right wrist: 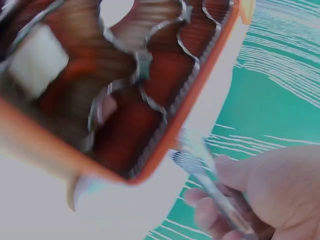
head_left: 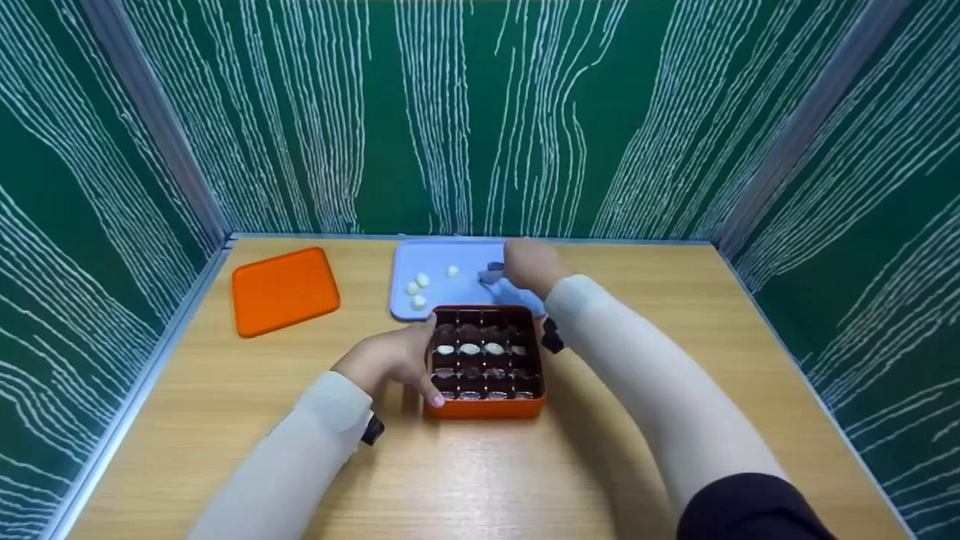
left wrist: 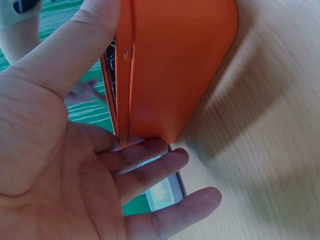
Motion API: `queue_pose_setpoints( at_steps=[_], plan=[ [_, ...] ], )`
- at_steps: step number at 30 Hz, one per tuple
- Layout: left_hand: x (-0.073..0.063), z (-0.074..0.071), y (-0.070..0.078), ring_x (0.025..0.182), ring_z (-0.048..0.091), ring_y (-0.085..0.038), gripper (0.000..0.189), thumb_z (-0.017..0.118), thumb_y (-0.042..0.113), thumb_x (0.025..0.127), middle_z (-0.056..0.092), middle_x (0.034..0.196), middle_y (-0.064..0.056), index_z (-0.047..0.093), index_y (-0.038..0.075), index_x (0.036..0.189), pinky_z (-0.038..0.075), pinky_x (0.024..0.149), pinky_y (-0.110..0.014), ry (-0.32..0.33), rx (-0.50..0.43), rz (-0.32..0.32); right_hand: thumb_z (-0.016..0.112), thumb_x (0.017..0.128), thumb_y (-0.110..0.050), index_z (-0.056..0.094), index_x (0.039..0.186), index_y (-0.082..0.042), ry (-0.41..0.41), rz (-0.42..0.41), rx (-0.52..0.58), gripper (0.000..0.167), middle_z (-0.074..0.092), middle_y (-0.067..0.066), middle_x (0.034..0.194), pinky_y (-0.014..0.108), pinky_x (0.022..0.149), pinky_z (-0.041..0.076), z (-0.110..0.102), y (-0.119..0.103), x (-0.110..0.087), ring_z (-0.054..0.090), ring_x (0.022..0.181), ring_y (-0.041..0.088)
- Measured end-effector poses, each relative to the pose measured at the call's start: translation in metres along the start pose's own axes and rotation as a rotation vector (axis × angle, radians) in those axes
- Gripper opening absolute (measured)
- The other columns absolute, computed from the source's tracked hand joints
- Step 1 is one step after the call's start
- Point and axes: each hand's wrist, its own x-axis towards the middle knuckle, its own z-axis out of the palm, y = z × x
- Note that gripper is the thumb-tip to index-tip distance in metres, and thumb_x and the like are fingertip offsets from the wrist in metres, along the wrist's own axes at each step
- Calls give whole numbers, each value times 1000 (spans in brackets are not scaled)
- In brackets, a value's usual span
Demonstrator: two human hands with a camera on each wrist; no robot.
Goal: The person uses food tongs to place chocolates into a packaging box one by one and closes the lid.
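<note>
Box (head_left: 484, 409) of orange make, with a dark divided insert (head_left: 480, 316), sits squarely on the wooden surface (head_left: 225, 420) in front of the person, presumably because both hands reach it easily there. The left hand (head_left: 394, 356) spans its left wall, thumb by the front corner and fingers round the back one; with the box flat on the surface, this looks like steadying rather than lifting, and it leaves the top uncovered. Inside, pale pieces (head_left: 470, 349) lie in a row among darker ones, the dividers likely serving to hold each in its own place. The right hand (head_left: 532, 264) pinches metal tongs (head_left: 491, 276) between thumb and fingers, tips angled down over the blue tray (head_left: 469, 253); such a tool would spare the pieces direct touch. The tips look slightly parted, though whether anything lies between them I cannot tell. Four small white balls (head_left: 418, 302) rest loose toward the tray's left side, and the tray stands just behind the box, which would make for a short reach. The orange lid-like tray (head_left: 286, 291) lies well off to the left, probably to be out of the way of both arms.
</note>
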Motion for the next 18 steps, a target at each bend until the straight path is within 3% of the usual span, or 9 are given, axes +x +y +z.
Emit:
queue_pose_setpoints(
  at_steps=[2, 5, 9, 15, 18],
  plan=[
    [0, 1, 0, 177, 18, -43, 163, 111, 35, 72, 9, 190, -27, -5, 5, 182, 17, 146, -55, -3, 2, -4, 65, 110, -16, 74, 102, -4, -9, -33, -82, 17, 78, 14, 103, 46, 81, 62, -9, 8, -10, 63, 84, 25],
    [-1, 0, -2, 177, 18, -44, 162, 111, 34, 72, 9, 190, -26, -5, 6, 182, 18, 146, -56, -3, -3, -22, 70, 111, -26, 71, 102, -5, -40, -62, -131, 23, 72, 11, 97, 45, 79, 60, -18, 13, -19, 60, 83, 24],
    [-3, -1, -2, 177, 18, -44, 162, 111, 35, 72, 10, 190, -27, -4, 5, 182, 17, 146, -56, -3, 0, -22, 77, 108, -47, 71, 104, -6, -81, -50, -111, 42, 68, 8, 95, 42, 80, 57, -22, 15, -24, 60, 85, 24],
    [-1, 1, 3, 177, 17, -45, 163, 110, 35, 71, 9, 190, -25, -4, 6, 182, 16, 146, -58, -13, -5, -23, 73, 112, -29, 73, 105, -5, -93, -40, -97, 26, 68, 8, 95, 40, 82, 57, -23, 16, -31, 62, 86, 26],
    [0, 2, 4, 177, 18, -44, 163, 111, 34, 71, 8, 190, -25, -4, 7, 182, 16, 146, -58, -13, -11, -23, 74, 111, -29, 75, 106, -4, -85, -43, -82, 26, 70, 10, 97, 41, 84, 58, -23, 18, -35, 62, 87, 26]
  ],
)
